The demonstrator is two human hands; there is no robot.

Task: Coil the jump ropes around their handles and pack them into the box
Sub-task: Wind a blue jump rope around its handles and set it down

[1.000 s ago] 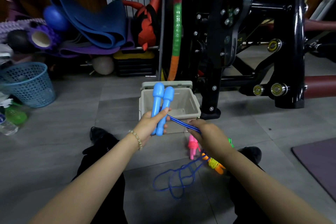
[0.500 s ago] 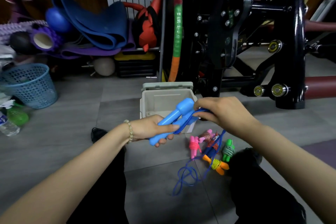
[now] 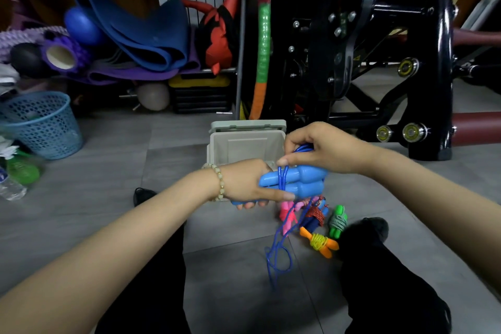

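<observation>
My left hand [image 3: 248,184] grips two light-blue jump rope handles [image 3: 301,182], held side by side and pointing right. My right hand [image 3: 322,148] pinches the dark blue rope [image 3: 282,179] just above the handles, where a turn of it crosses them. The rope's slack hangs down to a loose loop [image 3: 276,257] on the floor. Behind my hands stands the open grey box [image 3: 244,141], its lid tipped back. On the floor to the right lie coiled ropes: pink [image 3: 287,213], red-and-blue [image 3: 314,214], green [image 3: 337,221] and orange [image 3: 320,243].
A black exercise machine [image 3: 379,62] fills the right background, with a leg close behind the box. Rolled blue and purple mats [image 3: 141,35] pile up at the back left. A blue mesh basket [image 3: 43,125] and a green spray bottle [image 3: 21,168] stand at the left. My dark-trousered legs [image 3: 379,279] flank the ropes.
The handles have tilted from upright to lying level in my left hand. My right hand rose from below the handles to above them, carrying the rope over them, and the floor loop has shrunk.
</observation>
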